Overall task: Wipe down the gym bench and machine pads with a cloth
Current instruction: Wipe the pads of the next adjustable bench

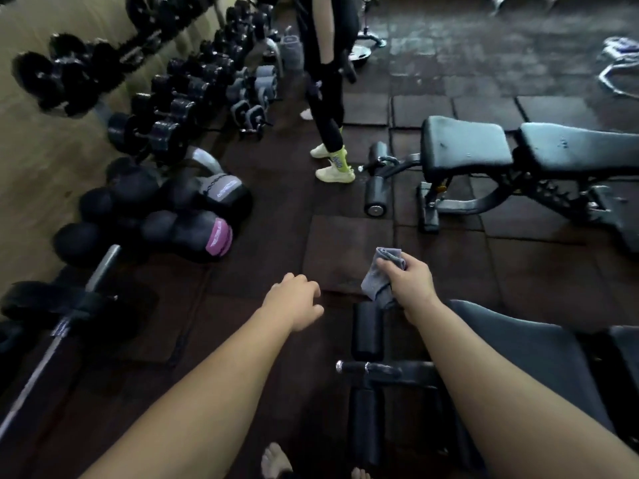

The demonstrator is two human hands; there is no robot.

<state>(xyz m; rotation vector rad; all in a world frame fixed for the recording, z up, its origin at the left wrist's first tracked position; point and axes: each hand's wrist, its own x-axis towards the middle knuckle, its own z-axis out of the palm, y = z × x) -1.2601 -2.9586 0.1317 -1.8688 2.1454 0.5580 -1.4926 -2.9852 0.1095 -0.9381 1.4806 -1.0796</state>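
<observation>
My right hand [408, 280] grips a crumpled grey cloth [378, 283] in the air, above the black foam leg roller [367, 331] at the front of the near bench. That bench's black seat pad [525, 354] lies under my right forearm at the lower right. My left hand [297, 300] hangs over the floor left of the roller, fingers loosely curled, holding nothing. A second black adjustable bench [466, 146] stands farther away at the right, with a seat pad, a back pad [584, 146] and its own rollers.
A dumbbell rack [166, 95] runs along the left wall, with kettlebells [207, 202] and a barbell [65, 323] on the floor beneath it. A person in black leggings and pale shoes [333, 171] stands ahead. Dark rubber floor tiles [345, 250] lie between the benches.
</observation>
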